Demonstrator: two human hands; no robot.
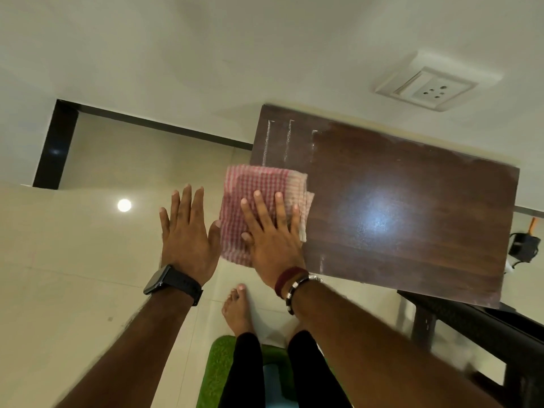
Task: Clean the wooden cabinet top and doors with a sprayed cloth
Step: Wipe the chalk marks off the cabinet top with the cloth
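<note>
Here the right hand (272,240) is pressing, palm flat, the checked cloth (259,198) across the cabinet top (397,207); the left hand (188,234) is hovering open, empty. Next, likely, the dusty far corner.

Both arms reach up from the bottom of the frame. The left hand (188,237) is flat, fingers (195,201) together; the right hand (272,240), center frame, lies palm-down, fingers spread.

We see a home room, glossy tiled floor (88,275) beside wooden cabinet (412,201), wall socket (426,88) above it, green mat (219,369) below.
</note>
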